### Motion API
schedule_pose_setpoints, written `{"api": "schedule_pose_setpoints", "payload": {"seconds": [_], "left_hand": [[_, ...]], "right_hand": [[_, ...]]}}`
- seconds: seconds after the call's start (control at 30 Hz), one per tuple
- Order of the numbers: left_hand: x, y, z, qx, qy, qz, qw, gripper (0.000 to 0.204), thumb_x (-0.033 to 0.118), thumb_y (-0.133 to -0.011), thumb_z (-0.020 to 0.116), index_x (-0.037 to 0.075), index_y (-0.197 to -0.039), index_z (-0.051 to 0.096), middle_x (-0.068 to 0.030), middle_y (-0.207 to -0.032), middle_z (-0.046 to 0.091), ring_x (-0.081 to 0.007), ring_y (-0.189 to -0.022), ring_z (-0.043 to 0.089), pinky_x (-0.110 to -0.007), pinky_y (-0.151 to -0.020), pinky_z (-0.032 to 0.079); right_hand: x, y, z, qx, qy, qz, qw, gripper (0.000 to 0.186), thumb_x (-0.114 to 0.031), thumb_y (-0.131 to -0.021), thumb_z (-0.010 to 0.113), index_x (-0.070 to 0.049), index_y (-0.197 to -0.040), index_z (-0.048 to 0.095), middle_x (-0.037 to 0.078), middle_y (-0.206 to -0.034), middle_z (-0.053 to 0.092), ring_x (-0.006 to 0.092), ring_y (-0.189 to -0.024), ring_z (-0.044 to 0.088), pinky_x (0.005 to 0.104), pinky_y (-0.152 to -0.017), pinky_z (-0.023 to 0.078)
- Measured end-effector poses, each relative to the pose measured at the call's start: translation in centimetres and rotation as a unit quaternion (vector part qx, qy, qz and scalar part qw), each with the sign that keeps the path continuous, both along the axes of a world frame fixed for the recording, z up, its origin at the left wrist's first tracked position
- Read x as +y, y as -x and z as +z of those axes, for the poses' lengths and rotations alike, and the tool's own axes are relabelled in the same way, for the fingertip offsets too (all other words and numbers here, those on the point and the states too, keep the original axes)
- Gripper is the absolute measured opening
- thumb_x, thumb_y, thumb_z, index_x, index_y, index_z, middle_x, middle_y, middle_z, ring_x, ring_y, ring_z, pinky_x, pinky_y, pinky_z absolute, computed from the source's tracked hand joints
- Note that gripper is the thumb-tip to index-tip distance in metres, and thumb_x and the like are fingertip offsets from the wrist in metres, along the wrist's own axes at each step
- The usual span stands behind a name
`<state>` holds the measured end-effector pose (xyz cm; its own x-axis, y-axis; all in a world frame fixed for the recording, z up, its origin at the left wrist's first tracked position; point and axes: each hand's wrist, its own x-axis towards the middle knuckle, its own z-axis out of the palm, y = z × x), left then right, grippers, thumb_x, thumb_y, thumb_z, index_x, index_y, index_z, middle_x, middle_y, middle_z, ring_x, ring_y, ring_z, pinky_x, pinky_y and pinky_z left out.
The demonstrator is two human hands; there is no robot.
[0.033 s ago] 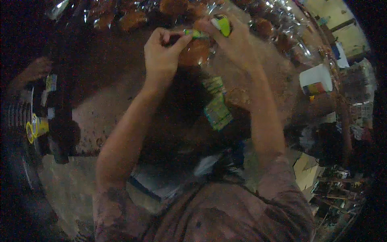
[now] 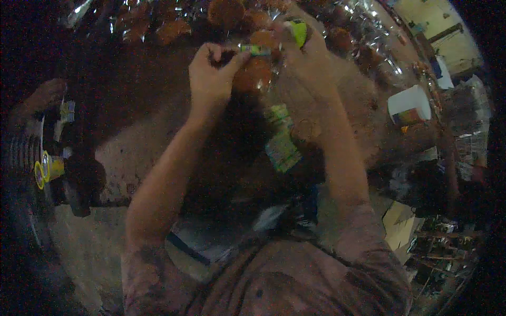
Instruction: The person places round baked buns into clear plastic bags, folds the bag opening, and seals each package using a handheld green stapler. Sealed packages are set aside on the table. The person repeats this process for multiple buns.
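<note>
At the far middle of the table, my left hand (image 2: 213, 71) pinches a small green-and-white label-like strip (image 2: 254, 50) between thumb and fingertip. The strip lies over or just above a round orange-brown item (image 2: 254, 73) in shiny clear wrap. To its right, my right hand (image 2: 311, 60) curls around a bright lime-green object (image 2: 299, 33), whose kind I cannot make out. Motion smears the right fingertips. Nearer to me, between my forearms, printed green-yellow label sheets (image 2: 283, 151) lie on the brown table (image 2: 118, 168).
More round orange-brown items (image 2: 226, 13) in clear wrap crowd the far edge. A white tub (image 2: 409, 105) stands at the right. Yellow-rimmed cups (image 2: 52, 167) are at the left, near another person's hand (image 2: 47, 92). The room is dark.
My right hand has shifted a little right and away from the strip, turning the lime-green object. My left hand stays nearly in place, and more of the strip shows.
</note>
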<state>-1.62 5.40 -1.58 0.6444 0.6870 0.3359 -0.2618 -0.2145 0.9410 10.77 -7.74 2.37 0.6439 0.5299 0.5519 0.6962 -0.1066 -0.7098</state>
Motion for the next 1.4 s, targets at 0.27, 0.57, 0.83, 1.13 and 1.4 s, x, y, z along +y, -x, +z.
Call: {"api": "schedule_pose_setpoints", "payload": {"seconds": [0.27,0.57,0.83,1.13,1.4], "left_hand": [[-3.2,0.6,1.4,-0.004,-0.025,-0.006,1.000,0.028,0.012,-0.080,0.079,0.006,-0.082,0.052,-0.0040,-0.088,0.067,-0.0124,-0.081,0.056,-0.030,-0.076,0.048],[-4.5,1.1,2.3,0.029,-0.076,0.016,0.997,0.036,0.006,-0.080,0.077,0.003,-0.076,0.041,-0.0140,-0.078,0.062,-0.0138,-0.075,0.056,-0.033,-0.067,0.049],[-4.9,1.1,0.9,0.029,-0.085,0.016,0.996,0.035,-0.002,-0.075,0.075,0.004,-0.076,0.040,-0.0079,-0.071,0.054,-0.0122,-0.071,0.048,-0.031,-0.064,0.047],[-4.8,0.3,1.1,0.051,-0.088,-0.020,0.995,0.024,0.007,-0.083,0.074,0.007,-0.082,0.050,-0.0011,-0.083,0.060,-0.0116,-0.081,0.054,-0.027,-0.075,0.047],[-5.0,-0.7,-0.1,0.013,-0.049,-0.018,0.999,0.017,0.009,-0.091,0.071,0.004,-0.100,0.057,-0.0014,-0.091,0.057,-0.0112,-0.084,0.054,-0.028,-0.078,0.046]], "right_hand": [[2.5,1.6,0.2,0.168,-0.178,-0.128,0.961,0.043,-0.045,-0.106,0.041,-0.006,-0.117,0.057,0.007,-0.088,0.063,0.0171,-0.079,0.062,0.0306,-0.073,0.050],[1.1,2.6,-0.1,0.031,-0.101,-0.127,0.986,0.041,-0.036,-0.105,0.045,-0.006,-0.129,0.054,0.011,-0.105,0.066,0.0198,-0.104,0.063,0.0342,-0.099,0.047],[1.7,2.8,0.3,-0.077,-0.062,-0.073,0.992,0.038,-0.039,-0.097,0.064,-0.003,-0.107,0.069,0.010,-0.099,0.069,0.0186,-0.089,0.064,0.0334,-0.077,0.050],[0.7,1.6,0.5,0.071,-0.118,-0.041,0.990,0.039,-0.041,-0.098,0.063,-0.002,-0.106,0.066,0.011,-0.083,0.070,0.0209,-0.070,0.065,0.0333,-0.068,0.052],[-4.6,-7.1,-5.0,-0.125,0.259,-0.286,0.914,0.040,-0.035,-0.092,0.068,-0.002,-0.115,0.061,0.017,-0.111,0.062,0.0380,-0.111,0.058,0.0503,-0.093,0.049]]}}
